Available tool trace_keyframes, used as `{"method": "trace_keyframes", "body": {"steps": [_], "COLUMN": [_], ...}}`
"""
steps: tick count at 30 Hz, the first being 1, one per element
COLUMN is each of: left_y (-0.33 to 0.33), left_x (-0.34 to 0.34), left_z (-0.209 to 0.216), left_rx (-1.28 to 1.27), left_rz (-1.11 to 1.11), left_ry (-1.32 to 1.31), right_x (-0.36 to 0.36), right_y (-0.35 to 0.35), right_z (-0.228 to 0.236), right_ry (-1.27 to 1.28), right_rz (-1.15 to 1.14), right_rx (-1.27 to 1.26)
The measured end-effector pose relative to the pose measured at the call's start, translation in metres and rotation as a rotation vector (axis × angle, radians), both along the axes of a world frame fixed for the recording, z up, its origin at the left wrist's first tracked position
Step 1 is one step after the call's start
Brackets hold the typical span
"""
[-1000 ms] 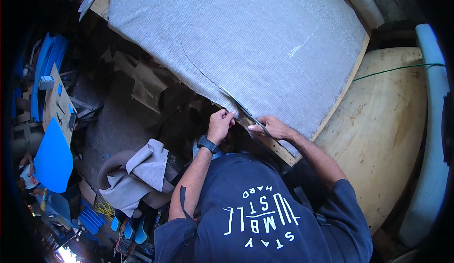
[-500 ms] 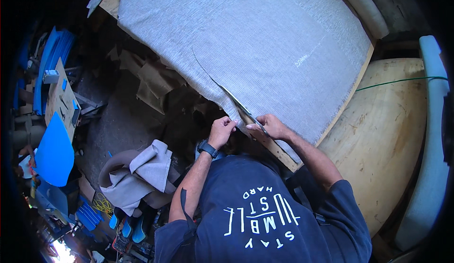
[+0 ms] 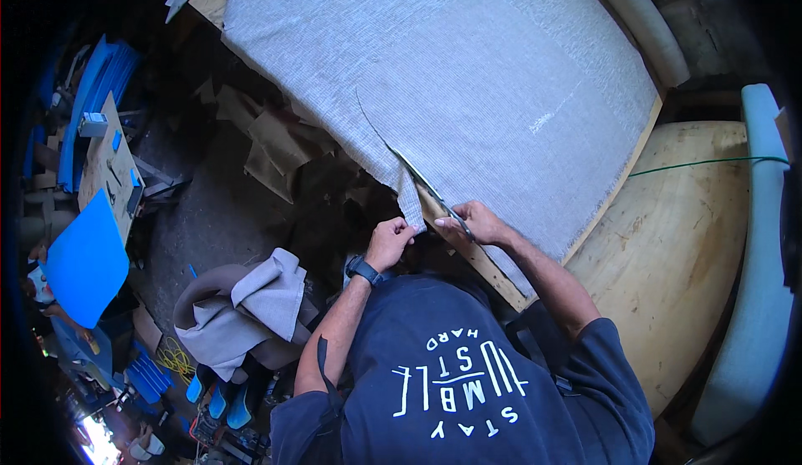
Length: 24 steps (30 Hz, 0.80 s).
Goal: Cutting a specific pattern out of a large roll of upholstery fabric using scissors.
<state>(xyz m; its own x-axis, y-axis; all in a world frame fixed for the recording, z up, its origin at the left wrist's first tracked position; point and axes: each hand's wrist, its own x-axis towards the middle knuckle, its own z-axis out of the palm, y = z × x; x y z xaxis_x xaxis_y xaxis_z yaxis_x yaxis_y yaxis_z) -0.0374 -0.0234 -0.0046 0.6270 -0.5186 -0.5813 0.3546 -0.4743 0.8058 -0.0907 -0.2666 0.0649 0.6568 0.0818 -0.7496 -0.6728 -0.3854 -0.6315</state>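
Pinching the cut flap of grey fabric (image 3: 468,106), the left hand (image 3: 391,242) holds it taut (beside the cut) while the right hand (image 3: 476,223) grips scissors (image 3: 434,193) just above.

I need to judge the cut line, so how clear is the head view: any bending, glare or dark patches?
Head view: fisheye bends the board edge and blackens the corners; grey fabric is evenly lit, weave sharp, no glare; floor at left lies in shadow; both hands, left and right, are sharp.
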Motion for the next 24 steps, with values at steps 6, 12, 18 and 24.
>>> {"method": "trace_keyframes", "body": {"steps": [6, 12, 18, 24], "left_y": [0.005, 0.015, 0.023, 0.035], "left_x": [0.000, 0.005, 0.009, 0.016], "left_z": [-0.002, 0.005, 0.011, 0.022], "left_rx": [-0.039, -0.013, 0.017, 0.060], "left_rz": [0.021, -0.039, -0.059, -0.141], "left_ry": [0.011, -0.011, -0.039, -0.051], "right_x": [0.025, 0.024, 0.049, 0.048], "right_y": [0.008, 0.010, 0.022, 0.024], "right_z": [-0.003, -0.003, 0.005, -0.003], "right_ry": [-0.024, -0.018, -0.016, -0.087], "right_rz": [-0.050, -0.038, -0.091, -0.049], "right_rx": [-0.004, 0.012, 0.020, -0.019]}}
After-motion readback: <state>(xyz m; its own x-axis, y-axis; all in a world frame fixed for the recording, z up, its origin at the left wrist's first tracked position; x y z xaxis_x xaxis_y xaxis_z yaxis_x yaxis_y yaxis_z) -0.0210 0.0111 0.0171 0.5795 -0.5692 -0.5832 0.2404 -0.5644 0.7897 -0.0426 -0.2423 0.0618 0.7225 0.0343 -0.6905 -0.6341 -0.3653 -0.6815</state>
